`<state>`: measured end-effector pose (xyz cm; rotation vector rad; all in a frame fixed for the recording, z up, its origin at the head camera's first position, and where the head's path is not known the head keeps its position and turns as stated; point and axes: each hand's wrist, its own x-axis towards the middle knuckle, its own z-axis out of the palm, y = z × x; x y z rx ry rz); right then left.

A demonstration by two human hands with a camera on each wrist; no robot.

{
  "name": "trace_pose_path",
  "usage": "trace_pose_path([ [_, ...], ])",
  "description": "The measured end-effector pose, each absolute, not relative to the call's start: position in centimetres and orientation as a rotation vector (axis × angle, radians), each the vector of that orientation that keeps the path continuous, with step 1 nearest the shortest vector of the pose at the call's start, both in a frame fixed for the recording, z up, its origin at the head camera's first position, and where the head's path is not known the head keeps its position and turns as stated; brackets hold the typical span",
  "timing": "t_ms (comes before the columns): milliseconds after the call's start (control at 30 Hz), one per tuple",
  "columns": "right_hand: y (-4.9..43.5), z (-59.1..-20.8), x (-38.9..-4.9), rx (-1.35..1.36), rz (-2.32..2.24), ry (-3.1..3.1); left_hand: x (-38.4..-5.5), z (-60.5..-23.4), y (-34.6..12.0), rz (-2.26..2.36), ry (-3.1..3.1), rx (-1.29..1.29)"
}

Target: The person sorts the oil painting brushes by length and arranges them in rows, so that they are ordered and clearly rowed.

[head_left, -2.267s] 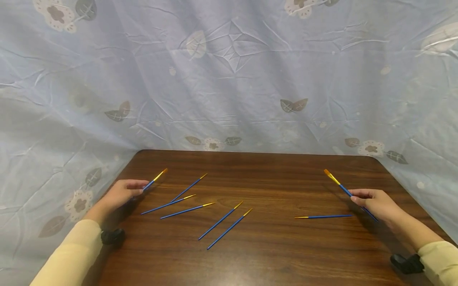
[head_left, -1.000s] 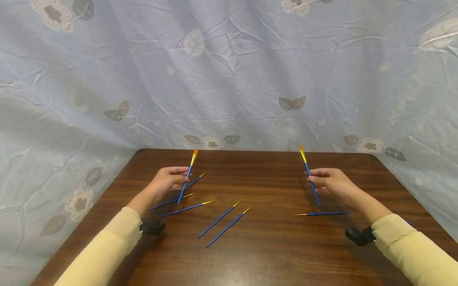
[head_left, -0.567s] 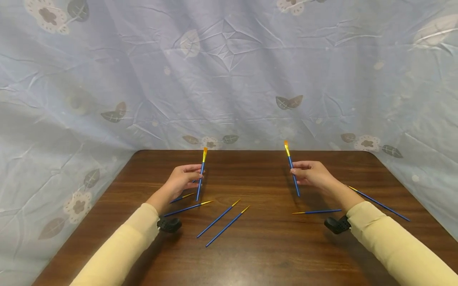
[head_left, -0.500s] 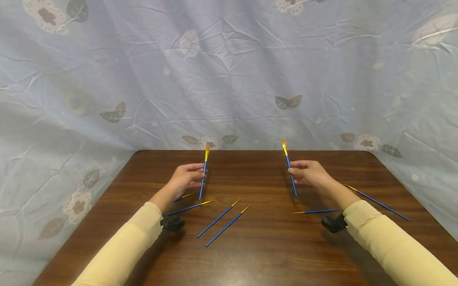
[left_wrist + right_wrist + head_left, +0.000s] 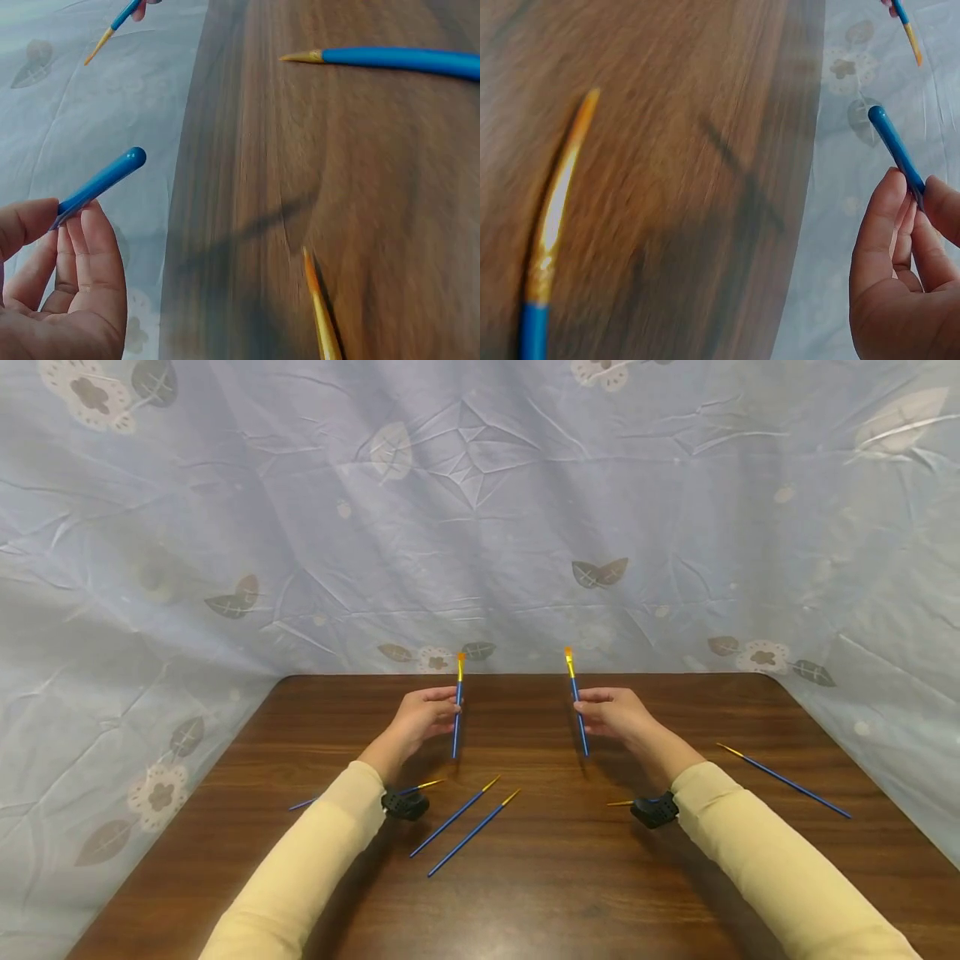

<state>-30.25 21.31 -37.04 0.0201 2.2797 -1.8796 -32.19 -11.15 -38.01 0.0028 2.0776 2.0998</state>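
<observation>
Near the back middle of the table, both hands hold flat paintbrushes upright, a narrow gap apart. My left hand pinches the blue handle of the left paintbrush between thumb and fingertips, its orange bristles pointing up. Mirroring it, my right hand pinches the right paintbrush, which leans slightly left at the top. In the left wrist view the rounded handle end sticks out below the fingers. The right wrist view likewise shows the other handle end. Both brushes are raised over the table.
Fine pointed brushes lie on the brown table: a slanted pair, one brush beside another brush, and a lone brush at right. The wrists partly cover others. A floral cloth hangs behind and at both sides.
From opposite sides of the table, both hands have come inward and up, bringing their paintbrushes close together. The brushes have turned from slanted to nearly upright. The pair lying mid-table stays put.
</observation>
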Motion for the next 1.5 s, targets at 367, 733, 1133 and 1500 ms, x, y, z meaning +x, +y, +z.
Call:
trace_pose_path([
  [367, 19.0, -37.9, -32.0, 0.067, -1.920, 2.213, -34.6, -40.1, -8.4, 2.145, 2.018, -0.028],
  [733, 18.2, -38.8, -33.8, 0.145, -1.960, 2.134, -35.9, -40.9, -7.3, 2.097, 2.014, -0.015],
  [1133, 18.0, -39.5, -35.1, 0.186, -1.902, 2.117, -36.9, -41.1, -5.6, 2.017, 2.075, -0.011],
  [1500, 17.0, -40.4, -35.6, 0.213, -1.885, 2.114, -37.4, -41.6, -4.2, 1.950, 2.143, -0.020],
])
